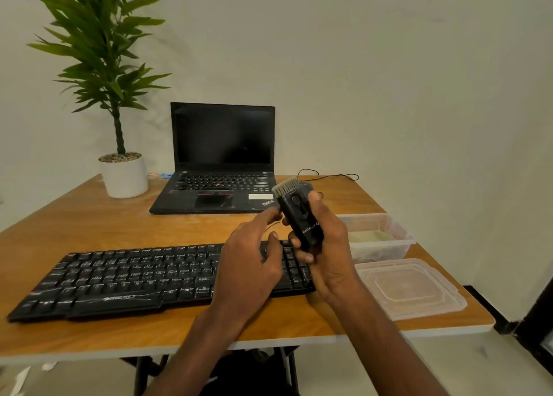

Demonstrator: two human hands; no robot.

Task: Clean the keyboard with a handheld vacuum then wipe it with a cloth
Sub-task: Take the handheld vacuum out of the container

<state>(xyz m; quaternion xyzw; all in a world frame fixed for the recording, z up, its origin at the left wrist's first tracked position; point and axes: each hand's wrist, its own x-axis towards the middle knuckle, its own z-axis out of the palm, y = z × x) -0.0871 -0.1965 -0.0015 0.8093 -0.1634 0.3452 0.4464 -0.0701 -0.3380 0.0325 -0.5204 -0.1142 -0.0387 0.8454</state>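
A black keyboard (128, 279) lies along the near part of the wooden table (74, 225). My right hand (326, 246) grips a small black handheld vacuum (300, 216) above the keyboard's right end, with its grey brush tip pointing up and away. My left hand (251, 264) hovers just left of the vacuum, fingers loosely curled toward it and holding nothing. A pale green cloth (371, 235) lies inside a clear plastic box (398, 240) at the right.
An open black laptop (221, 159) stands at the back centre, with a potted plant (119, 168) to its left. The box's clear lid (410, 288) lies near the table's right front corner. A thin black cable (329, 175) runs behind the laptop.
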